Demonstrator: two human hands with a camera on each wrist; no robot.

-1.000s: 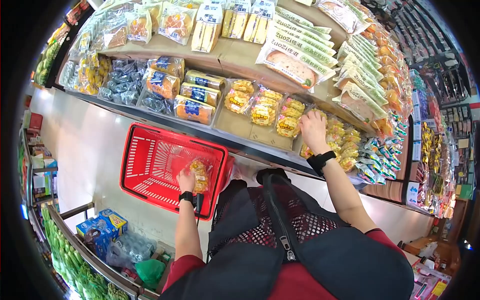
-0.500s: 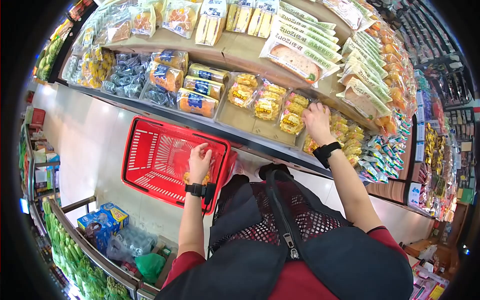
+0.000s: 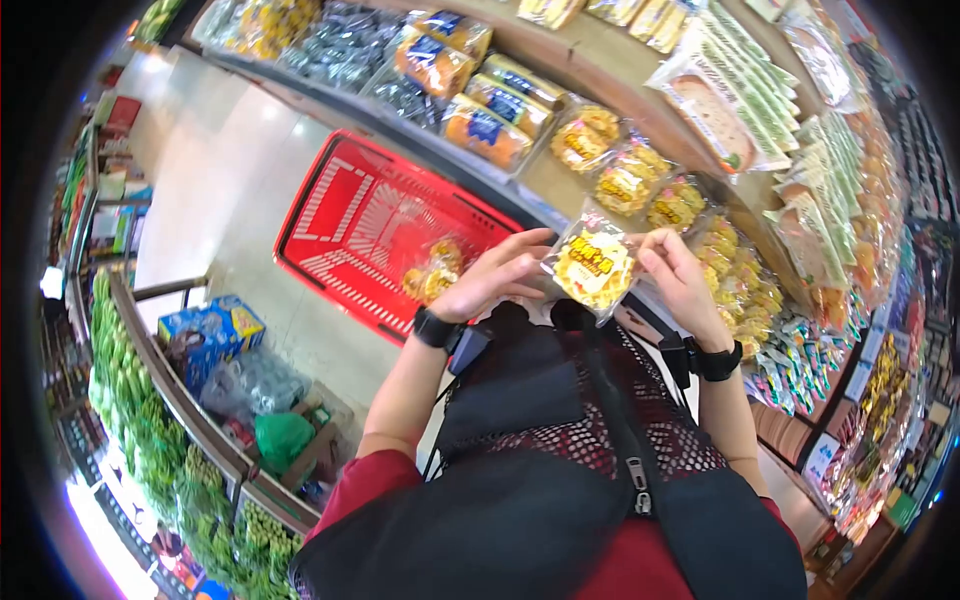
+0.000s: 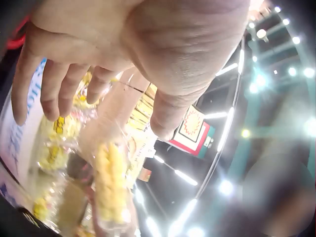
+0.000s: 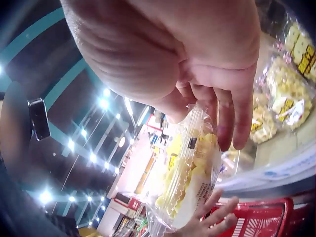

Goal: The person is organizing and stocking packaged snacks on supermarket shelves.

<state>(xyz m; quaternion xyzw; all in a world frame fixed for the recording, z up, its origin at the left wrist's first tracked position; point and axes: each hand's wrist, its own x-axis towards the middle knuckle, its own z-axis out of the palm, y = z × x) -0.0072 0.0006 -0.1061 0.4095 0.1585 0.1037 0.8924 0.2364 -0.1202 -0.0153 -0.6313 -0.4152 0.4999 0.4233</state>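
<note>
My right hand point(image 3: 685, 280) pinches the edge of a clear snack packet point(image 3: 595, 262) with yellow baked pieces inside and bold yellow lettering. In the right wrist view, thumb and fingers of that hand close on the packet's crimped seam point(image 5: 190, 148). My left hand point(image 3: 495, 275) reaches toward the packet's other side, its fingers spread and mostly straight. The left wrist view shows a gap between the left hand point(image 4: 89, 39) and the packet point(image 4: 111, 182). Below and left stands a red shopping basket point(image 3: 345, 150) with similar packets point(image 3: 437, 272) in it.
A display shelf point(image 3: 565, 185) holds more yellow packets point(image 3: 630, 180), wrapped bread rolls point(image 3: 490, 130) and bagged sliced bread point(image 3: 715, 110). At the left are a vegetable rack point(image 3: 150, 390), a blue box point(image 3: 210, 335) and a green plastic bag point(image 3: 283, 438).
My right hand has taken a snack packet from the shelf and brought it in front of my body. My left hand has left the basket and moved right toward it. The head view has turned.
</note>
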